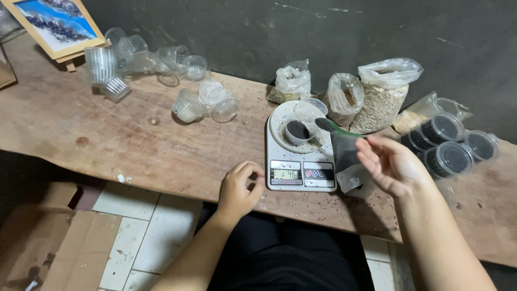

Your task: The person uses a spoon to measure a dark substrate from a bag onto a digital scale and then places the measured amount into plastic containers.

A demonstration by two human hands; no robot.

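A white kitchen scale (298,156) stands on the wooden table (118,140). On its round pan sits a small clear cup (297,132) partly filled with dark grains. My right hand (390,164) holds a green spoon (331,126) loaded with dark grains just right of the cup, above the scale. A clear plastic bag of dark grains (347,161) stands under that hand. My left hand (240,188) rests loosely curled on the table's front edge beside the scale, holding nothing.
Several empty clear cups (188,105) lie scattered at the back left, near a framed picture (54,24). Bags of pale grain (379,105) stand behind the scale. Lidded cups of dark grains (447,145) sit at the right. Cardboard (48,242) lies on the tiled floor.
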